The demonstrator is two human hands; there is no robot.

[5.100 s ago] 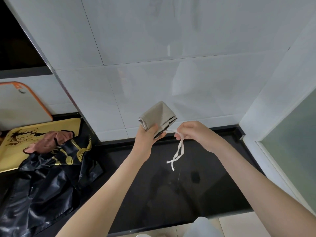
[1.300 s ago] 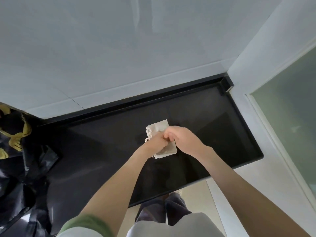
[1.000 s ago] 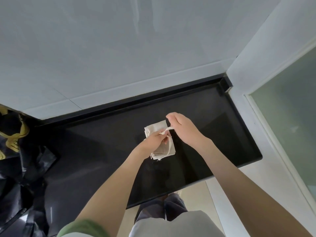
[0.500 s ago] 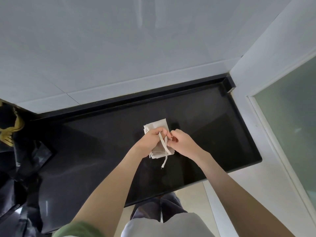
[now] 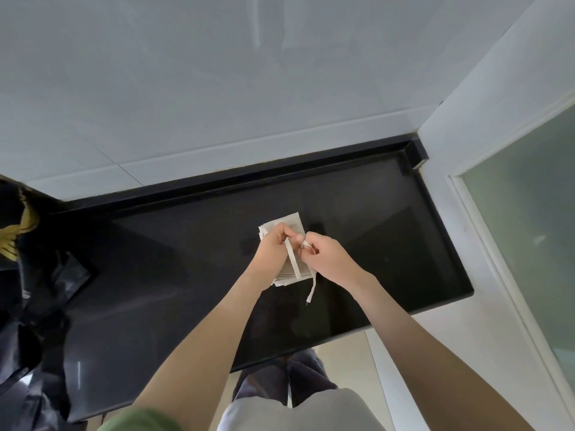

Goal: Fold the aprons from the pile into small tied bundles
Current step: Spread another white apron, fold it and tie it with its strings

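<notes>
Over the glossy black counter (image 5: 389, 237), left hand (image 5: 273, 247) grips the folded beige apron (image 5: 291, 223) steady; right hand (image 5: 329, 256) pinches its pale strap (image 5: 292, 259) (apparently knotting).

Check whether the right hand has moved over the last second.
Yes. The right hand has drawn back toward the person, away from the counter's back edge, and pinches a strap beside the left hand gripping the apron.
</notes>
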